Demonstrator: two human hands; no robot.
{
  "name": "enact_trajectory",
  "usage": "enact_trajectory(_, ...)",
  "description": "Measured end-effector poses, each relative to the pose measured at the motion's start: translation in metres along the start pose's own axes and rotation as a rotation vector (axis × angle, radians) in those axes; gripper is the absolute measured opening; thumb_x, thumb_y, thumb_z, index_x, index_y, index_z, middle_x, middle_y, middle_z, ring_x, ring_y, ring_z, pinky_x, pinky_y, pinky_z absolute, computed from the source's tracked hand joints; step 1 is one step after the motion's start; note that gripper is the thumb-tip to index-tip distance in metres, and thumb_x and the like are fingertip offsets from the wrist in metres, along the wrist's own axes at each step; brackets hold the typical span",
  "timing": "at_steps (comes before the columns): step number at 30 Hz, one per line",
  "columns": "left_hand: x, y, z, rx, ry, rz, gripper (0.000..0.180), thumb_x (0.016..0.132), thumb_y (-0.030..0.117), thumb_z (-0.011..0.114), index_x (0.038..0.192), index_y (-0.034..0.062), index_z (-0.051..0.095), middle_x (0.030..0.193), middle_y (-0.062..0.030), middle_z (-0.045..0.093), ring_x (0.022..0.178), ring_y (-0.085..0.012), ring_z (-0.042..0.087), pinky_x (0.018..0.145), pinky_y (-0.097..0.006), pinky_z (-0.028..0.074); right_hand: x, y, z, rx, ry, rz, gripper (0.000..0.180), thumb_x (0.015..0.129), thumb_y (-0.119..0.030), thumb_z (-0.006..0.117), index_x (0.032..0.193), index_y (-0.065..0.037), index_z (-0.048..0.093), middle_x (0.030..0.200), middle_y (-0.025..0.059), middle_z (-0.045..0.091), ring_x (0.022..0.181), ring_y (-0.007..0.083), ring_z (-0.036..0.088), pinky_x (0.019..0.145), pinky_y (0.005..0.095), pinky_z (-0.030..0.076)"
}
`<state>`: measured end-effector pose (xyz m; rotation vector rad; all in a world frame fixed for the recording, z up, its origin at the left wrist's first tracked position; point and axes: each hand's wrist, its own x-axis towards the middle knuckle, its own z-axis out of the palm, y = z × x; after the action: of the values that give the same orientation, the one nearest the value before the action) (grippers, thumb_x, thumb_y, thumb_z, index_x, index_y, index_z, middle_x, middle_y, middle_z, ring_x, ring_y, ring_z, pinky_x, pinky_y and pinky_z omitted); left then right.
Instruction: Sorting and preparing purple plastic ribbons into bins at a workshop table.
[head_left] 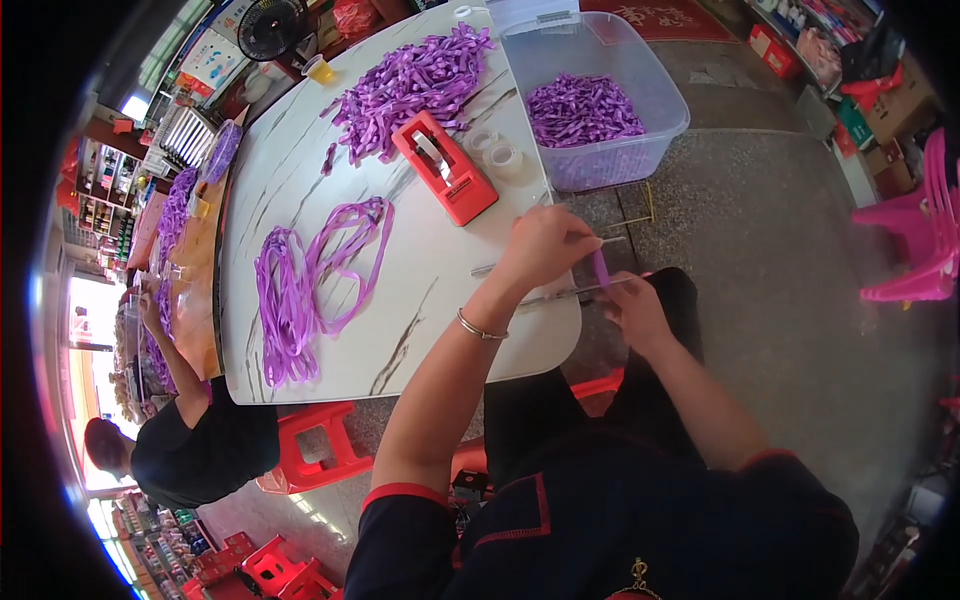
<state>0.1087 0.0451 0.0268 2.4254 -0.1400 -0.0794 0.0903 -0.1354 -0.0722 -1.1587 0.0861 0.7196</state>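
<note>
At the near tabletop [330, 350] edge, my left hand [540, 245] and right hand [632, 308] were both pinched shut on a short purple ribbon piece [600, 268] held between them. I judged it light, limp and slippery, best gripped at its ends. The clear plastic bin [660, 95] held cut ribbon pieces [583, 108].

Red tape dispenser [445, 167], clear tape rolls [497, 152], black fan [270, 26], pink plastic chair [920, 235], red stool [318, 447]
</note>
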Motion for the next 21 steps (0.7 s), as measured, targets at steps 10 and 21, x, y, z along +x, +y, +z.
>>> enact_trajectory(10, 0.006, -0.001, -0.001, 0.067, -0.070, -0.065, 0.021, 0.072, 0.028, 0.063, 0.078, 0.0078, 0.066, 0.065, -0.0102, 0.058, 0.061, -0.0231, 0.054, 0.059, -0.036, 0.041, -0.018, -0.006, 0.012, 0.073, -0.023, -0.129, 0.010, 0.086, -0.016, 0.057, 0.086, -0.006, 0.057, 0.082, 0.0031, 0.062, 0.073, 0.0105, 0.059, 0.061, 0.0209, 0.047)
enact_trajectory(21, 0.004, -0.003, 0.001, -0.008, -0.044, -0.031, 0.023, 0.073, 0.023, 0.063, 0.081, 0.0020, 0.064, 0.060, -0.0138, 0.055, 0.053, -0.0187, 0.051, 0.053, -0.032, 0.040, -0.005, -0.006, 0.002, -0.104, -0.047, -0.314, 0.011, 0.085, -0.014, 0.057, 0.085, -0.004, 0.059, 0.080, 0.0048, 0.062, 0.073, 0.0108, 0.059, 0.067, 0.0230, 0.048)
